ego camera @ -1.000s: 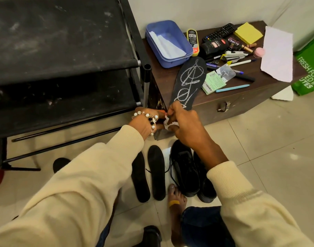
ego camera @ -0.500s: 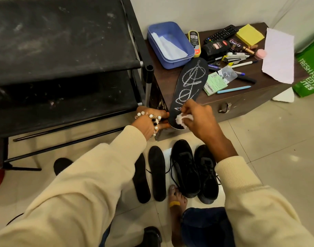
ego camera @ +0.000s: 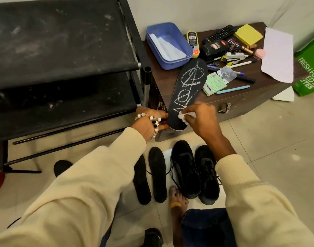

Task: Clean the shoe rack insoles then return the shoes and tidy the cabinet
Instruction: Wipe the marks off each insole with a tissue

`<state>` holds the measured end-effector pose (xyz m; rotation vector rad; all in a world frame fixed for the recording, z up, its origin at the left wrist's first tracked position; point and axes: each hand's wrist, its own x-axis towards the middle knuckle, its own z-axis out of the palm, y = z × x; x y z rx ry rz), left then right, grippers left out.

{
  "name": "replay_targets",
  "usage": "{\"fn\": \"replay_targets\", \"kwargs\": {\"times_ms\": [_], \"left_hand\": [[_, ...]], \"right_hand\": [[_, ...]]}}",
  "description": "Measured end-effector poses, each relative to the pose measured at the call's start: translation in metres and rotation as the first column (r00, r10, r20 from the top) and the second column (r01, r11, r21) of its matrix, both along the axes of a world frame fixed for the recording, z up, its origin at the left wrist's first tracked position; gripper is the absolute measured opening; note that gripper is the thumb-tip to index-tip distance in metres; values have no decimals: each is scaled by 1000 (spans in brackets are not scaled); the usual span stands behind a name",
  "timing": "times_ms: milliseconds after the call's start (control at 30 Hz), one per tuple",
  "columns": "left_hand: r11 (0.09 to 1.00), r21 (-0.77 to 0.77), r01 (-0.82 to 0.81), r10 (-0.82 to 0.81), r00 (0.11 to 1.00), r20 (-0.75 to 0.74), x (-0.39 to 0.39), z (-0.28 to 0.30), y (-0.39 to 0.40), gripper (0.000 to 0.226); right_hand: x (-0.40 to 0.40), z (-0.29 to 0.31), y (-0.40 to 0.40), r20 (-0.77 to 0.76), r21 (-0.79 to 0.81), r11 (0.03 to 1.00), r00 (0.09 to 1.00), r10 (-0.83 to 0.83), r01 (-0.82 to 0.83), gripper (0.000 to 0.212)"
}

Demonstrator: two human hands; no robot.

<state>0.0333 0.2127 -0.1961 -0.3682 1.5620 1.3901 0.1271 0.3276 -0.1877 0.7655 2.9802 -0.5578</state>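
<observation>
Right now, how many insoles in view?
3: one chalk-marked insole on the cabinet edge, held by the left hand; two insoles on the floor. Others may be hidden.

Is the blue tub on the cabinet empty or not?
Not empty. The blue tub sits open, no lid on it, with white paper lying inside against its floor. Nothing else shows in it.

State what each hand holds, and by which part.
Left hand grips the chalk-marked insole by its near end; right hand pinches a crumpled white tissue against it.
</observation>
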Motion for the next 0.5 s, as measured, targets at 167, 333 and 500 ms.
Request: {"fn": "replay_targets", "kwargs": {"times_ms": [167,333,500], "left_hand": [[997,-36,-67,65,997,-37,-3,0,-1,5],[998,-31,63,-63,998,-19,-1,3,-3,10],[1000,-6,27,-27,997,-71,1,0,-5,19]], "right_hand": [[-5,-8,-5,3,32,999,1000,15,-15,26],[-6,-12,-8,-27,57,998,1000,-15,16,27],[-9,-9,-15,-31,43,995,995,96,-94,27]]}}
